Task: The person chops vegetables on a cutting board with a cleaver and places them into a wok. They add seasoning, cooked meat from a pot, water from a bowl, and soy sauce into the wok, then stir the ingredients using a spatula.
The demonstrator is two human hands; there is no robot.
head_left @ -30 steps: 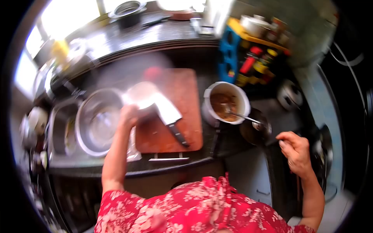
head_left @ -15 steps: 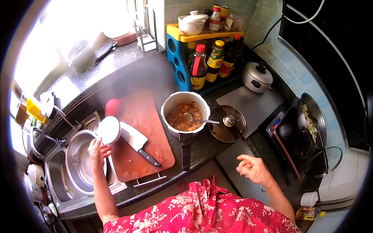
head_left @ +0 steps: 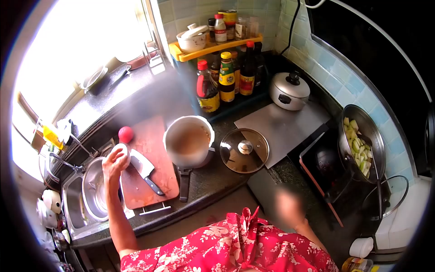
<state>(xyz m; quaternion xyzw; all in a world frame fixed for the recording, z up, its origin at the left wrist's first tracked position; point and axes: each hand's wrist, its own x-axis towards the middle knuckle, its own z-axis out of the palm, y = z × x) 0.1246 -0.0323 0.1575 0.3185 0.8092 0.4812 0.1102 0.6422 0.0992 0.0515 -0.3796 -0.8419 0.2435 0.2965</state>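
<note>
My left hand (head_left: 115, 161) is closed on the rim of a small white bowl (head_left: 127, 153) at the edge of the cutting board (head_left: 154, 174). The hand covers much of this bowl. Beside it on the board lie a cleaver with a black handle (head_left: 144, 166) and a round red object (head_left: 126, 134). Smeared by motion, my right hand (head_left: 289, 209) is in front of the counter, apart from any object, and its fingers cannot be made out. A pot of brown food (head_left: 190, 119) stands right of the board, its contents blurred.
Right of the pot lies a glass lid (head_left: 244, 161). A wok with cut pale-green vegetables (head_left: 379, 136) stands at the right, near a lidded silver pot (head_left: 290, 90). Sauce bottles (head_left: 226, 81) line the back shelf. At left, a metal basin (head_left: 90, 195) sits in the sink (head_left: 72, 199).
The view has shifted right. My left hand has moved from beside the white bowl onto it. My right hand has dropped lower and is blurred. The spoon in the pot no longer shows.
</note>
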